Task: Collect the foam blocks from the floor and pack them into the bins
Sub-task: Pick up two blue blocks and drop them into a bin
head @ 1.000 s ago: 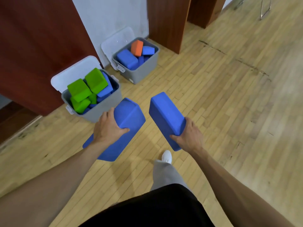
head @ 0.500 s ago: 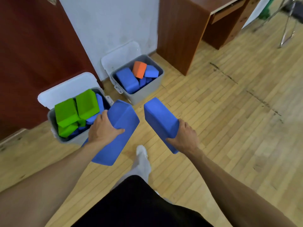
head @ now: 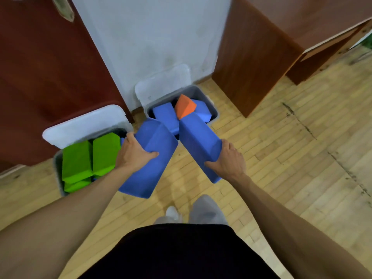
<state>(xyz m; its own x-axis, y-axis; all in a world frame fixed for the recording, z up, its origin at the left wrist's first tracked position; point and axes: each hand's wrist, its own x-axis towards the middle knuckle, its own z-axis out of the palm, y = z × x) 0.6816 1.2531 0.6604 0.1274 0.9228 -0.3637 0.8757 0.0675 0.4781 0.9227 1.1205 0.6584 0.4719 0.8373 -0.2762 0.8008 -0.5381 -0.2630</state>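
Nearest: dark shorts [head: 177,250] and a pale-socked foot [head: 172,212] on the wood floor [head: 281,158]. The person is standing with both forearms reaching forward.

Left hand [head: 133,156]: clamped on a large blue block [head: 149,174], thumb across its upper face, fingers over the far edge. The block is off the floor and tilted, its far end aimed toward the bins.

Right hand [head: 227,162]: clamped on a second blue block [head: 198,141], thumb along the lower edge, fingers behind it. Its far end overlaps the near rim of the far bin [head: 213,105]. Cannot tell whether it is touching or above the rim.

The two carried blocks are close at their far ends, with floor showing between them lower down.

Just left of the left hand: the near bin [head: 57,172], with green blocks [head: 90,156] heaped above its rim and a white lid [head: 84,125] propped behind it against the door [head: 40,77].

Farther: the far bin holds stored blue blocks [head: 166,115] and an orange block [head: 184,106] that pokes up on end. The wall [head: 151,37] is behind and a wooden cabinet [head: 251,67] stands to the right.

Judgement: the carry is nearly over and placing comes next.

Risks:
- Both bins look close to full, so a block laid on the heap could slide off onto the floor.
- A nudge could tip the orange block out.
- Two blocks entering one opening together could wedge against each other.
- One-handed grips on bulky foam may let a block twist loose.
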